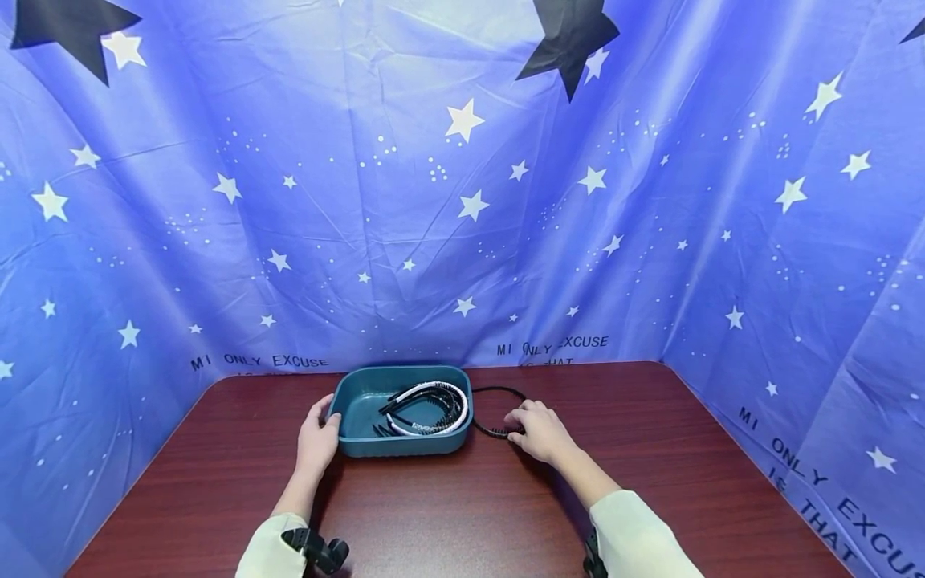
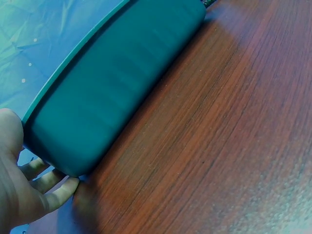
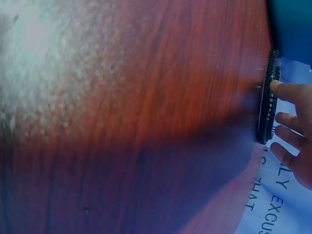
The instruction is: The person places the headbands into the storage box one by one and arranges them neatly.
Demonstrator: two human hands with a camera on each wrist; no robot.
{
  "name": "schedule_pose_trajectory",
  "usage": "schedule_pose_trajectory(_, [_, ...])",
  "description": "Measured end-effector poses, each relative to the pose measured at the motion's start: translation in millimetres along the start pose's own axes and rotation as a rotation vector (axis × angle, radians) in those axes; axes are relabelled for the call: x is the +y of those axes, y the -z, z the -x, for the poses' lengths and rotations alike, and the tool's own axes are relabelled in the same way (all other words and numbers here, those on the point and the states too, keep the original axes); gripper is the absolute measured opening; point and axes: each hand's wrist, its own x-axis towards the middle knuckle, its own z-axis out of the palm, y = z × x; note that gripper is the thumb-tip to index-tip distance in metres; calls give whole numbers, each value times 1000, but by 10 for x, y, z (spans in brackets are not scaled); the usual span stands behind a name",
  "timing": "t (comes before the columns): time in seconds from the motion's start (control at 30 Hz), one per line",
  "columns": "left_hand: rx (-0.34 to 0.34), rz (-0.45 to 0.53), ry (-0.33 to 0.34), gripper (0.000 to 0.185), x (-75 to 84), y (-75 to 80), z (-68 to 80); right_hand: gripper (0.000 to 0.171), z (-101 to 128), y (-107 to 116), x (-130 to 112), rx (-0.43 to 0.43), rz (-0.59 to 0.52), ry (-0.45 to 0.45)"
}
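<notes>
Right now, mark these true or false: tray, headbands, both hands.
1. The left hand holds the tray at its left end. True.
2. The tray is empty. False: several headbands lie in it.
3. The right hand touches a black headband on the table. True.
4. The black headband lies left of the tray. False: it lies to its right.
5. The tray is red. False: it is teal.
</notes>
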Motion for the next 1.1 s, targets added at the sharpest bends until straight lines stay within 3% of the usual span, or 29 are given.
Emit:
schedule_pose_trajectory(0.57, [1, -19, -2, 44, 0, -4, -1, 10, -5, -58, -15, -12, 49, 43])
schedule_pose_trajectory(1.1, [2, -24, 1, 44, -10, -2, -12, 14, 27, -46, 43, 90, 106, 111])
